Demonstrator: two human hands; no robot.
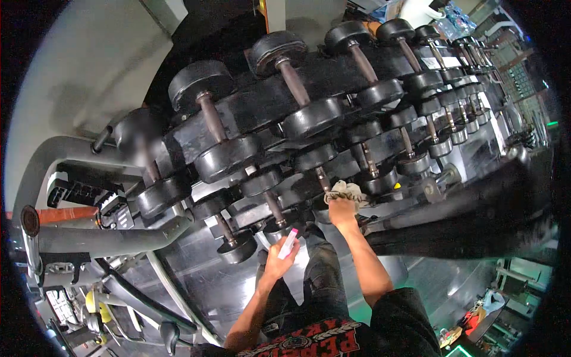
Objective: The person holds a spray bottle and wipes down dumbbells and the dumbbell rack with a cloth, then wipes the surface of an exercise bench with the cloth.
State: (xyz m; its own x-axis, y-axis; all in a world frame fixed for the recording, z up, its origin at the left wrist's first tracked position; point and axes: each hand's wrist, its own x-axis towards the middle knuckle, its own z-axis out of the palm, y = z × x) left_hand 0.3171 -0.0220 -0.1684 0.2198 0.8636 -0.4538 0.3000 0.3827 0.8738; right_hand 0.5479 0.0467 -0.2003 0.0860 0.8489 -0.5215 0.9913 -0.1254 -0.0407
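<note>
My left hand (278, 260) is closed around a slim white container with a pink tip (289, 243), held upright and tilted, just in front of the lower dumbbell row; its exact kind is unclear. My right hand (342, 211) grips a crumpled pale cloth (347, 191) pressed against the near end of a black dumbbell (316, 157) on the lower tier. That near end is mostly hidden by the cloth and hand. To its left lies another lower-tier dumbbell (263, 180), and to its right one more (369, 160).
Larger black dumbbells (229, 156) fill the upper tier of the rack. A grey tubular machine frame (107, 241) stands at left. A long black padded piece (452, 223) extends along the right. Below me are my legs and a shiny dark floor (205, 276).
</note>
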